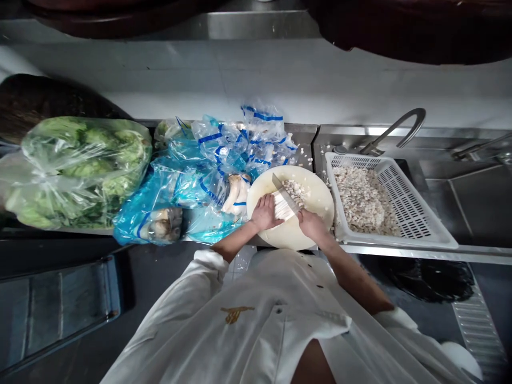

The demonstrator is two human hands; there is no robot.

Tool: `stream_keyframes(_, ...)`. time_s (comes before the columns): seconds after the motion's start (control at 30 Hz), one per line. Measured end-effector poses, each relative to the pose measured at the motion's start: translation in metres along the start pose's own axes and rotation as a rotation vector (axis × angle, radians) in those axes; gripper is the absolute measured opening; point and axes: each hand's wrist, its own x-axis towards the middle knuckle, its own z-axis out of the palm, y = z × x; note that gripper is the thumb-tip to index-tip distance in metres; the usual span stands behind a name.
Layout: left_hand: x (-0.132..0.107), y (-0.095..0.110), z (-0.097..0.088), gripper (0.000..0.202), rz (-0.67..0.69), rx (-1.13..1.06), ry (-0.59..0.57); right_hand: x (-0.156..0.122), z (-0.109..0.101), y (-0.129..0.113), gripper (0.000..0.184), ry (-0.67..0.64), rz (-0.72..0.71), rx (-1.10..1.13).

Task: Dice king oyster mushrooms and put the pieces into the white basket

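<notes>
Round board point(316, 200), left hand point(264, 213) flat, right hand point(312, 224) gripping knife point(285, 194)

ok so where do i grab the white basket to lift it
Grip the white basket by its flat rim, left and right sides, one hand each: it is wide and loaded with diced mushroom, and the faucet crowds its far edge.

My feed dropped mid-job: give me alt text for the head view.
The right hand holds a knife over white mushroom strips steadied by the left hand on a round cutting board. A white basket of diced pieces sits right; bagged mushrooms and greens lie left.
</notes>
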Motion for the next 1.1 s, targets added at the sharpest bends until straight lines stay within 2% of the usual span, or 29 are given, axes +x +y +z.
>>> stream_keyframes(0.1, -0.001, -0.003, 0.000, 0.119, 0.016, -0.001, 0.001, -0.001, 0.000, -0.007, 0.045, -0.043, 0.041, 0.001)
stream_keyframes(0.27, 0.000, -0.012, 0.001, 0.117, 0.051, -0.033, -0.005, -0.007, 0.000, -0.009, 0.048, 0.025, -0.010, -0.017)
stream_keyframes(0.43, -0.001, -0.018, 0.002, 0.113, 0.072, -0.044, 0.011, -0.010, 0.006, -0.018, 0.044, -0.058, 0.060, -0.008)
stream_keyframes(0.63, -0.002, -0.027, -0.006, 0.103, 0.121, -0.086, 0.000, -0.018, 0.007, -0.020, 0.048, 0.040, 0.010, -0.029)
stream_keyframes(0.77, -0.004, -0.032, -0.004, 0.101, 0.148, -0.112, 0.054, -0.019, 0.010, -0.029, 0.046, -0.060, 0.077, -0.008)
stream_keyframes(0.83, -0.004, -0.038, -0.003, 0.100, 0.187, -0.163, 0.096, -0.020, 0.007, -0.031, 0.045, -0.054, 0.080, -0.020)
stream_keyframes(0.9, -0.002, -0.047, -0.002, 0.092, 0.257, -0.227, 0.147, -0.024, 0.005, -0.031, 0.046, -0.005, 0.056, -0.031)
stream_keyframes(0.97, 0.001, -0.055, 0.002, 0.074, 0.344, -0.280, 0.190, -0.028, 0.005, -0.032, 0.048, 0.022, 0.042, -0.024)
stream_keyframes(1.03, 0.005, -0.061, 0.007, 0.055, 0.402, -0.318, 0.225, -0.029, 0.008, -0.034, 0.047, -0.012, 0.060, -0.009)
stream_keyframes(1.1, 0.007, -0.064, 0.012, 0.047, 0.412, -0.338, 0.244, -0.027, 0.012, -0.037, 0.046, -0.058, 0.091, -0.004)
